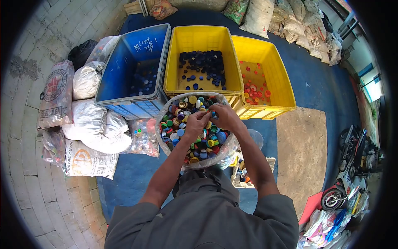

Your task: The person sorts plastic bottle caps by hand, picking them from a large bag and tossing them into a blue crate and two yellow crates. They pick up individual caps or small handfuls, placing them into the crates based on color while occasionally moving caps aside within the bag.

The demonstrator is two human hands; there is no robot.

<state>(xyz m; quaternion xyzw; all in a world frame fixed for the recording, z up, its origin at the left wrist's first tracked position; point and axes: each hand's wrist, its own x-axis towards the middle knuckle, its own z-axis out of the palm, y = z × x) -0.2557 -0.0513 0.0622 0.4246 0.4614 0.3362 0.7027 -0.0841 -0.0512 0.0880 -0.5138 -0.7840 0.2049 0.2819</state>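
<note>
Close together over an open sack (163, 146) heaped with mixed plastic bottle caps (202, 154), both of my hands have their fingers pinched. My left hand (196, 123) bends inward with its fingertips almost meeting those of the right. My right hand (224, 117) curls its fingers down at the same spot. Something small may be between the fingertips, but its kind cannot be made out. The caps below are green, blue, yellow, red, white and brown, and my hands and forearms hide part of them.
Beyond the sack stand a blue crate (108, 76) with some caps, a yellow crate (172, 58) with dark blue caps, and another yellow crate (286, 85) with red caps. Full sacks (95, 126) lie at left. A small basket (271, 164) sits near my right arm.
</note>
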